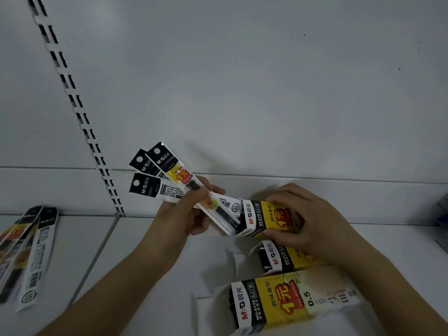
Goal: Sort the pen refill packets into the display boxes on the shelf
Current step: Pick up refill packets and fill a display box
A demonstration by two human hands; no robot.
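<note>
My left hand (pixel 184 214) grips a fan of three pen refill packets (pixel 160 175), black-topped with white and yellow print. Their lower ends reach the open mouth of a yellow, black and white display box (pixel 266 218). My right hand (pixel 308 224) holds that box from the right, fingers curled over its top and thumb under it, just above the white shelf (pixel 157 275). A second display box (pixel 283 259) lies directly below it, and a third, larger-looking display box (pixel 286 301) lies nearest me.
More refill packets (pixel 26 253) lie in a loose pile at the left edge of the shelf. A slotted white upright (pixel 80 117) runs diagonally up the back panel. Something dark and blurred sits at the far right edge (pixel 442 214).
</note>
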